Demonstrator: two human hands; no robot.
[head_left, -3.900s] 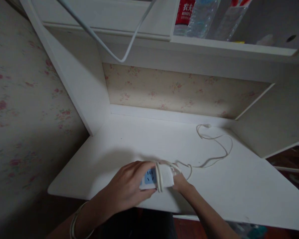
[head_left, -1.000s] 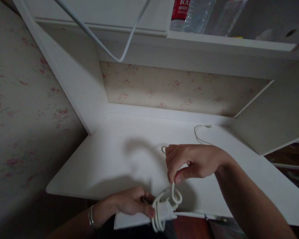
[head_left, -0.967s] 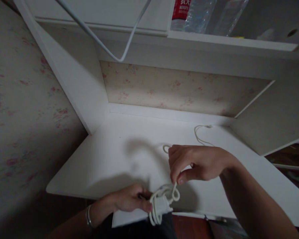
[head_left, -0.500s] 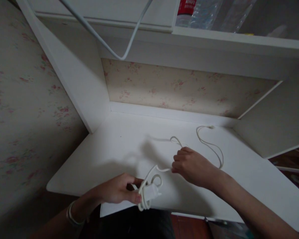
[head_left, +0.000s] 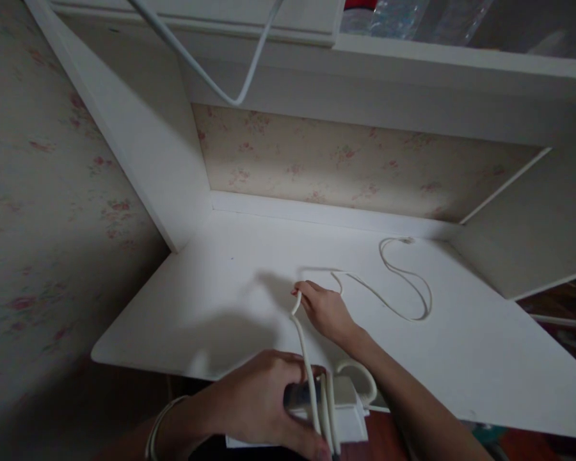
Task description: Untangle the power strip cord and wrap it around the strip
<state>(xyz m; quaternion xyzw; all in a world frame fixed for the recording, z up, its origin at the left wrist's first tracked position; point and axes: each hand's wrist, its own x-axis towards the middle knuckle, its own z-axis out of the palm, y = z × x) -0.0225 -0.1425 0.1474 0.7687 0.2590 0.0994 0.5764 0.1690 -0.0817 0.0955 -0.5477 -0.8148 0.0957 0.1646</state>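
The power strip (head_left: 338, 403) was gripped by the left hand (head_left: 259, 403); its cord (head_left: 303, 346) (partly wound) was pinched by right-hand fingers (head_left: 303, 296) above the surface (head_left: 211, 307). Another wrap appeared due.

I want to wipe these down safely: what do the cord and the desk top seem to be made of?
The cord looks like white rubbery plastic sheathing: smooth and limp, bending into soft loops. The desk top seems to be white laminated or painted board: flat, matte, with a clean straight edge.
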